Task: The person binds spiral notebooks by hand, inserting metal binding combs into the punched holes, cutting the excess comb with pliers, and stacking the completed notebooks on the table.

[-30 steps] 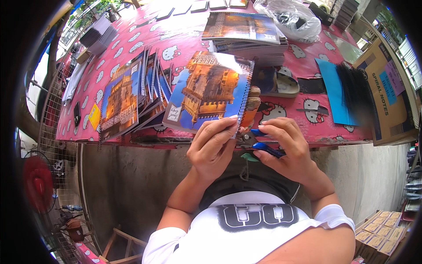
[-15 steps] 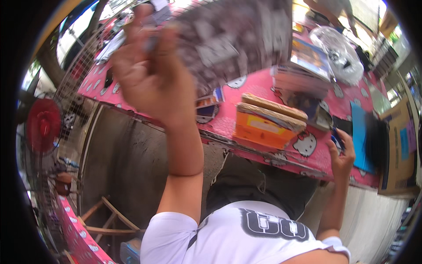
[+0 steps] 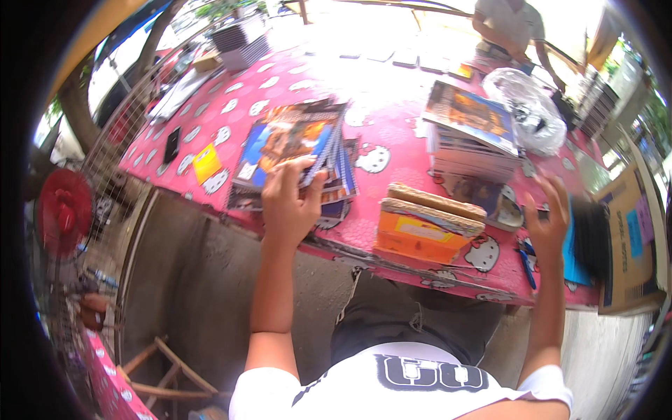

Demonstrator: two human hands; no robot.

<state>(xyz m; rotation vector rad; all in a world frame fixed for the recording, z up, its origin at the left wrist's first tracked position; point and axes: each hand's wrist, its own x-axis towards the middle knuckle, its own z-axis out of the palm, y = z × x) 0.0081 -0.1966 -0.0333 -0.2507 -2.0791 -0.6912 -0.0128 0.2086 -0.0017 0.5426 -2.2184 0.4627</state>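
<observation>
A fanned pile of glossy booklets [image 3: 283,143] lies on the pink table left of centre, the top cover blue and orange. My left hand [image 3: 290,199] rests at the pile's near edge, its fingers apart and touching the upper booklet without gripping it. My right hand [image 3: 548,217] is raised at the table's right side, fingers spread, holding nothing. Just below it lies a blue-handled tool [image 3: 526,264], perhaps pliers or a cutter. Between my hands stands an orange cardboard holder [image 3: 420,234] with thick, rough upper edges. Behind it rises a taller stack of booklets [image 3: 479,143].
A yellow packet [image 3: 206,164] and a black phone [image 3: 172,145] lie at the left. Grey stacks [image 3: 241,45] stand far left. A clear plastic bag [image 3: 528,105] sits far right, and a cardboard box [image 3: 633,238] nearer. Another person [image 3: 509,31] stands across the table.
The dark printed booklet my left hand held up in the air is no longer raised; that hand is down at the pile. My right hand has let go of the blue-handled tool and lifted.
</observation>
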